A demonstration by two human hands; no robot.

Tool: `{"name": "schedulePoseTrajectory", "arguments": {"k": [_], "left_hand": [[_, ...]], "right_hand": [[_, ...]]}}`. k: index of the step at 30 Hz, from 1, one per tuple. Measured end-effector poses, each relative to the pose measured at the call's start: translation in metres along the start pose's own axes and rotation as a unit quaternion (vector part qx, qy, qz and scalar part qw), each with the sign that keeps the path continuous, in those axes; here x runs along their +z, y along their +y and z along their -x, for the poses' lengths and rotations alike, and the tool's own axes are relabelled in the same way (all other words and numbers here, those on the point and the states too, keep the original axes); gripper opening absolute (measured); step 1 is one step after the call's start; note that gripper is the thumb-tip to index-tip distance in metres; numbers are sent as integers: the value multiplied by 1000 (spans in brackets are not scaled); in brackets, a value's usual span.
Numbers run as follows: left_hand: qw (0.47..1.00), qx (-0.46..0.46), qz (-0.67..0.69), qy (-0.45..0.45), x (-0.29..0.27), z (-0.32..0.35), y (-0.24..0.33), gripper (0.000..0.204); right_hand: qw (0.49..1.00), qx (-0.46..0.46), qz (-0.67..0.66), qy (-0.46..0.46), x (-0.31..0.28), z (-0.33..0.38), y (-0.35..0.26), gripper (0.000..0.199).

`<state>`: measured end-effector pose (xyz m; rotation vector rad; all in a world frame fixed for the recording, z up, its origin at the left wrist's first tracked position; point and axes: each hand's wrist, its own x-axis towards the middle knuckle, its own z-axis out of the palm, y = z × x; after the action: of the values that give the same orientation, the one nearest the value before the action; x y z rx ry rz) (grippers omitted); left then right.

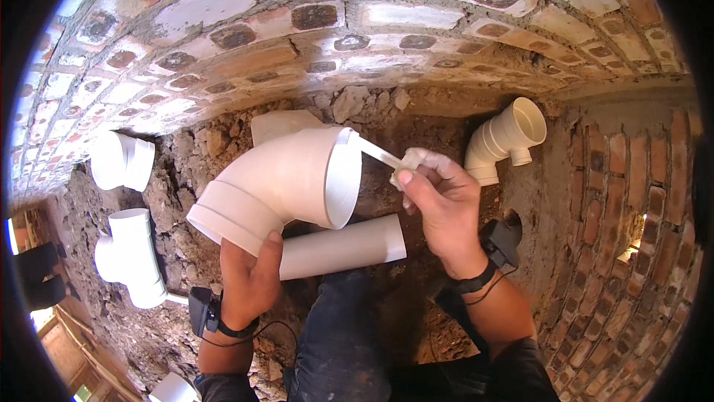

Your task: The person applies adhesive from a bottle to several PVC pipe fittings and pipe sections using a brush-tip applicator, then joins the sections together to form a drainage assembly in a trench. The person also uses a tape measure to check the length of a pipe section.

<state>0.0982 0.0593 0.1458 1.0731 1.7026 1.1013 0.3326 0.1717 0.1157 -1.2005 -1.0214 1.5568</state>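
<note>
My left hand [253,275] grips a large cream plastic pipe elbow [279,171] from below at its lower-left socket. The elbow's other mouth faces right, and its pale inner wall shows. Between thumb and fingers, my right hand [446,205] pinches the cap-like end of a thin white applicator stick [379,152]. The stick's far end meets the upper rim of that mouth; its very tip cannot be made out. Just beneath the elbow, a straight length of pipe [342,246] extends rightward above my knee. Another cream fitting [282,125] is partly hidden behind the elbow.
An elbow with a side outlet [489,142] stands at the right near the corner. Two white fittings, a bend [123,160] and a branch piece [134,253], lie on rough soil at left. Brick walls rise ahead [357,19] and at right [625,238].
</note>
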Motion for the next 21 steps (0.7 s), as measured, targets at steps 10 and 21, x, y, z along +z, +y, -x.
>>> {"name": "schedulePoseTrajectory", "arguments": {"k": [10, 21], "left_hand": [[1000, 3, -30, -10, 2, -1, -5, 29], [999, -12, -43, 6, -17, -8, -1, 33]], "right_hand": [[980, 118, -158, 24, 10, 14, 7, 23], [849, -230, 383, -281, -23, -18, -27, 45]]}}
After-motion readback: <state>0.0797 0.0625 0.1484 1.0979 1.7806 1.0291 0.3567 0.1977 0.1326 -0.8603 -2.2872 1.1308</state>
